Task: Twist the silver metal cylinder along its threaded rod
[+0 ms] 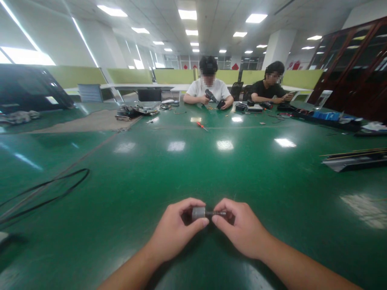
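A small grey metal cylinder with a thin, dark, ridged shaft (198, 212), resembling a small motor, lies sideways between my hands above the near part of the green table. My left hand (178, 225) is closed around the thick cylinder end, with the thumb in front and a finger over the top. On the other side, my right hand (238, 225) pinches the shaft between thumb and fingers. The shaft points right, and its tip shows past my right thumb. The far side of the part is hidden by my fingers.
The green table (169, 169) reflects the ceiling lights. A black cable (69, 181) loops at left; a long metal channel (353, 161) lies at right. Farther off is a red screwdriver (200, 125). Across the table, one person (208, 90) holds a power drill; another (267, 88) sits at right.
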A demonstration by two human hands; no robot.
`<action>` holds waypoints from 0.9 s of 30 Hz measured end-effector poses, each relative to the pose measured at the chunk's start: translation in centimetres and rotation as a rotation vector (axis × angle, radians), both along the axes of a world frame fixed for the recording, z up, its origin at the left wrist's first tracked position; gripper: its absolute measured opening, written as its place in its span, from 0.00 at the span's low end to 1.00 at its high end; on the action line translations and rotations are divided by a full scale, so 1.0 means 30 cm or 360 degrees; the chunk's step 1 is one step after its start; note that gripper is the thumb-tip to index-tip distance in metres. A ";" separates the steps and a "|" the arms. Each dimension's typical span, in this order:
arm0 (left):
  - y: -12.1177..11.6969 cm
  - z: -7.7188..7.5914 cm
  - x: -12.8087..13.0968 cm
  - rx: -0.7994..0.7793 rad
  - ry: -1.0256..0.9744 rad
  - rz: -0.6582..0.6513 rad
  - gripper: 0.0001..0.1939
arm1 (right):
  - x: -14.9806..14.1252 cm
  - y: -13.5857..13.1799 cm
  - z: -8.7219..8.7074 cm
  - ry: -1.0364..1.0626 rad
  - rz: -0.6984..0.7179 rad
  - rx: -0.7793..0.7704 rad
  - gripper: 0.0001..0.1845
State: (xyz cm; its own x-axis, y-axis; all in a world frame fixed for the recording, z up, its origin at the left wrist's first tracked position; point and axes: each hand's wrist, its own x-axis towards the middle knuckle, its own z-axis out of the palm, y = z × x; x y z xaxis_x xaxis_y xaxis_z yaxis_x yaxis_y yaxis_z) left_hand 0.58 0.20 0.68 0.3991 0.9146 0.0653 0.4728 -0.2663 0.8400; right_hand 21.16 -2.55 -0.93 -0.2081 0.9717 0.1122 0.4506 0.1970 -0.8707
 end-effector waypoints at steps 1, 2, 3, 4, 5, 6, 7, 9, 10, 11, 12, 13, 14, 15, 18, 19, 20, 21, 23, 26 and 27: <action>0.000 -0.001 0.000 -0.0001 -0.0001 -0.0003 0.10 | 0.001 0.001 0.000 -0.0002 -0.0001 0.0000 0.04; -0.001 -0.001 -0.001 -0.0004 -0.0002 -0.0004 0.10 | 0.001 0.001 0.001 -0.0005 0.0000 -0.0002 0.04; -0.001 -0.002 -0.002 -0.0009 -0.0003 -0.0005 0.10 | 0.002 0.002 0.001 -0.0007 0.0000 -0.0002 0.04; -0.002 -0.002 -0.002 -0.0011 -0.0005 -0.0002 0.10 | 0.002 0.001 0.001 -0.0007 0.0000 -0.0002 0.04; -0.002 -0.002 -0.003 -0.0016 -0.0011 0.0004 0.10 | 0.002 0.000 0.001 -0.0005 -0.0001 -0.0001 0.04; -0.001 -0.001 -0.003 -0.0019 -0.0018 0.0011 0.10 | 0.002 -0.001 0.001 -0.0001 -0.0003 0.0000 0.04; -0.001 -0.001 -0.002 -0.0022 -0.0024 0.0019 0.10 | 0.002 -0.002 0.001 0.0004 -0.0004 0.0001 0.04; 0.000 0.000 0.000 -0.0024 -0.0036 0.0029 0.10 | 0.002 -0.003 0.001 0.0015 -0.0006 -0.0003 0.04; 0.001 0.000 0.001 -0.0025 -0.0040 0.0030 0.10 | 0.002 -0.004 0.001 0.0019 -0.0004 -0.0007 0.05; 0.001 0.000 0.002 -0.0024 -0.0041 0.0032 0.10 | 0.002 -0.003 0.001 0.0023 -0.0003 -0.0012 0.05; 0.002 0.000 0.002 -0.0022 -0.0039 0.0036 0.10 | 0.002 -0.003 0.001 0.0029 0.0000 -0.0016 0.05; 0.001 0.000 0.003 -0.0025 -0.0038 0.0038 0.10 | 0.003 -0.002 0.000 0.0034 0.0002 -0.0020 0.05; 0.001 0.000 0.003 -0.0030 -0.0040 0.0036 0.10 | 0.003 -0.001 0.000 0.0038 0.0002 -0.0023 0.04; 0.001 0.000 0.003 -0.0037 -0.0045 0.0032 0.10 | 0.003 -0.001 -0.001 0.0039 0.0001 -0.0027 0.04; -0.001 0.002 0.003 -0.0055 -0.0072 0.0022 0.10 | 0.004 0.000 -0.003 0.0042 -0.0003 -0.0049 0.04; -0.001 0.002 0.003 -0.0058 -0.0076 0.0030 0.10 | 0.004 0.000 -0.003 0.0045 -0.0003 -0.0055 0.04; -0.001 0.003 0.004 -0.0061 -0.0076 0.0043 0.10 | 0.004 0.000 -0.002 0.0051 -0.0001 -0.0060 0.04; -0.002 0.004 0.004 -0.0064 -0.0075 0.0055 0.10 | 0.004 0.001 -0.001 0.0055 0.0002 -0.0063 0.04; -0.002 0.005 0.005 -0.0067 -0.0076 0.0071 0.10 | 0.004 0.001 0.001 0.0059 0.0008 -0.0062 0.04; -0.002 0.007 0.006 -0.0070 -0.0092 0.0072 0.10 | 0.004 0.000 0.004 0.0070 0.0012 -0.0062 0.05; -0.003 0.007 0.006 -0.0076 -0.0098 0.0071 0.10 | 0.005 0.000 0.005 0.0071 0.0011 -0.0061 0.05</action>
